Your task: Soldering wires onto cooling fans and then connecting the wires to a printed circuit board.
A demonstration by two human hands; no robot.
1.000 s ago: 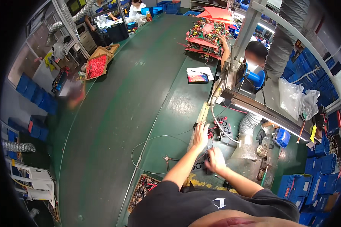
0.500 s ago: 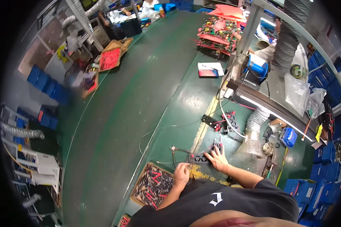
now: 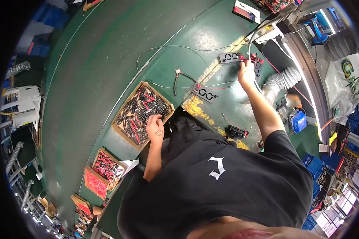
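Note:
My left hand [image 3: 155,126] rests at the near right side of a cardboard box [image 3: 119,132] full of small black and red parts. Its fingers curl down over the parts; whatever they hold is too small to make out. My right hand [image 3: 246,74] is stretched far forward, its fingers closed at the right end of a grey panel [image 3: 229,57] with two round fan-like cutouts. A similar panel [image 3: 204,94] lies nearer, between my hands, with red and black ends. Open-handled pliers [image 3: 177,77] lie left of it.
Behind my right hand lies another panel with red pieces [image 3: 258,65]. A black device [image 3: 237,131] sits near my body. A silver duct hose [image 3: 281,81] and a blue container [image 3: 298,120] stand at the right. Boxes of red parts [image 3: 95,183] are at the lower left. A thin cable loops across the table.
My left hand has moved off the near panel to the parts box. My right hand has left that panel and reached forward to the far one. The view has turned and shifted.

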